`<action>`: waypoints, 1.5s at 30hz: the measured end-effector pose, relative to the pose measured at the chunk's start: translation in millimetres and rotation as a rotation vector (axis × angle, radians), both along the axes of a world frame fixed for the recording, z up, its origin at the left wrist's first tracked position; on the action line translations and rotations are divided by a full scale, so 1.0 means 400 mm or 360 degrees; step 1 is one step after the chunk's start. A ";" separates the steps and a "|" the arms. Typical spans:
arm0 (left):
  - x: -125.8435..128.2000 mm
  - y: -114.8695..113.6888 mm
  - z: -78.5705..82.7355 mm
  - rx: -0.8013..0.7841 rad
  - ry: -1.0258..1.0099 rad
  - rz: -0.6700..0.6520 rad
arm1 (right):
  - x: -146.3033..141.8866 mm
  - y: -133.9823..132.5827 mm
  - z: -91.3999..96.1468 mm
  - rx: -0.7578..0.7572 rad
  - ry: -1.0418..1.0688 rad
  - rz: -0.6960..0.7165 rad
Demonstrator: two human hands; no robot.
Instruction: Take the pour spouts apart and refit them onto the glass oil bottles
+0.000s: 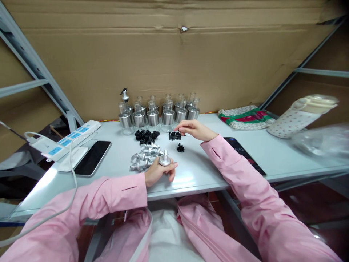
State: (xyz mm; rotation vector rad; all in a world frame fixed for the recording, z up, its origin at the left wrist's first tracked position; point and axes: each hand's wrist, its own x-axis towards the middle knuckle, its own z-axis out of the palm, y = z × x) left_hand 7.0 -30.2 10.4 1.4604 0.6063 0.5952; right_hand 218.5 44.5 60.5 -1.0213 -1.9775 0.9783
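Left hand [159,173] grips silver cap [164,160], right hand [196,130] at black clips [175,136].
Left fingers curled, stem up, likely for access; right fingers bent, can't tell hold; clips on table [201,169], presumably for reach.

Creased cardboard wall [163,62], grey metal frame [40,71], glossy pale tabletop [201,176], reddish floor [86,240] below

Left hand [159,172] near front edge of table [200,171], fingers curled; right hand [197,130] farther back, arm [237,171] extended, fingers bent.
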 end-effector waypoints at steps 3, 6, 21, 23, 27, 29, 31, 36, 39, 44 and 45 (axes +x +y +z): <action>0.000 0.000 -0.003 -0.0009 -0.0032 -0.0003 | 0.001 0.006 -0.012 0.0009 -0.0198 -0.0048; 0.001 0.002 -0.009 -0.0060 -0.0089 0.0002 | 0.001 0.005 -0.020 0.0065 -0.0338 -0.0143; 0.000 0.000 -0.005 -0.0062 -0.0064 0.0023 | 0.012 0.025 -0.064 0.0159 -0.1141 -0.0090; 0.000 -0.001 -0.004 -0.0064 -0.0053 0.0028 | 0.015 0.028 -0.069 0.0137 -0.1160 -0.0041; 0.001 -0.002 -0.002 -0.0056 -0.0044 0.0029 | 0.015 0.033 -0.072 0.0138 -0.1167 -0.0023; 0.001 -0.002 -0.002 -0.0063 -0.0052 0.0031 | 0.014 0.035 -0.073 0.0163 -0.1187 -0.0035; 0.002 -0.002 -0.002 -0.0071 -0.0058 0.0035 | 0.012 0.034 -0.074 0.0198 -0.1201 -0.0060; 0.002 -0.003 0.002 -0.0070 -0.0045 0.0037 | 0.011 0.030 -0.079 0.0260 -0.1182 -0.0098; 0.002 -0.003 0.002 -0.0069 -0.0041 0.0034 | 0.013 0.030 -0.081 0.0238 -0.1184 -0.0093; 0.001 -0.001 -0.002 -0.0081 -0.0045 0.0024 | 0.012 0.038 -0.088 0.0177 -0.1162 -0.0069; 0.001 -0.001 -0.003 -0.0081 -0.0042 0.0026 | 0.011 0.039 -0.090 0.0169 -0.1159 -0.0064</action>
